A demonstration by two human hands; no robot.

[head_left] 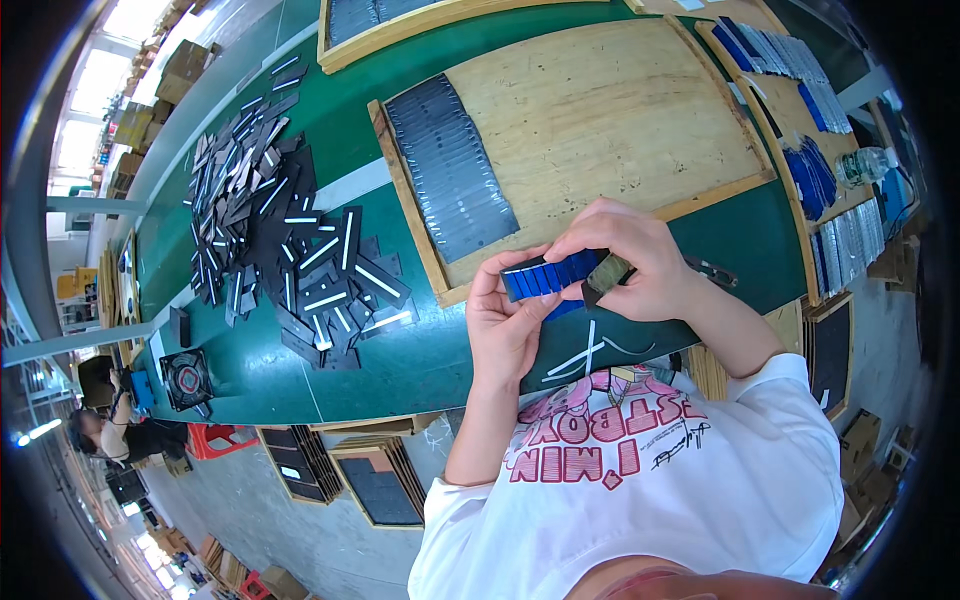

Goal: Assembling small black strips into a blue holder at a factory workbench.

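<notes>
1. Just right of centre in the head view, the left hand [506, 322] pinches a blue banded piece [543, 278] between thumb and fingers!
2. At its right end, the right hand [650, 262] curls around a small olive piece [607, 273].
3. Upper left, dark strips [240, 190] lie heaped.

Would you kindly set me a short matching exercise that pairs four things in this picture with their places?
Things:
1. Fan
2. Blue pieces
3. Clear bottle
4. Dark flat pieces

Places:
A. Held between the left hand and right hand
B. Toward the picture's right edge
C. In a loose heap, left of the large bare-bottomed wooden tray
D. Near the green table's near left corner

Pairs: 1-D; 2-A; 3-B; 4-C
</notes>
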